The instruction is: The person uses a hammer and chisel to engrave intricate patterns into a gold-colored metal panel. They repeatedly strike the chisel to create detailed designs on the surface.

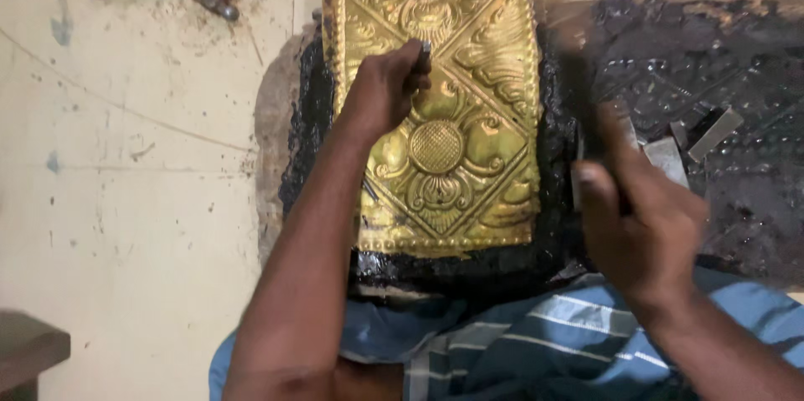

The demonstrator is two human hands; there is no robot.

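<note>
Floor: pale concrete floor [126, 200], bare at nine o'clock.
Brass sheet [440, 116]: centre, bedded in black pitch [553, 158], edges exposed.
Left hand [385, 87]: closed around punch [425, 51], tip on sheet.
Right hand [641, 217]: gripping blurred hammer [599, 129], three o'clock.

Bare forearms, no sleeves, no rings on left hand [383, 87] or right hand [641, 217]; blue-striped cloth over lap.

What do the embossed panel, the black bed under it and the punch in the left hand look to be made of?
Embossed panel: thin sheet metal, brass-like, going by its shiny golden raised flowers. Black bed: glossy and lumpy, probably pitch or tar. Punch in the left hand: only a small grey tip shows, likely steel.
</note>
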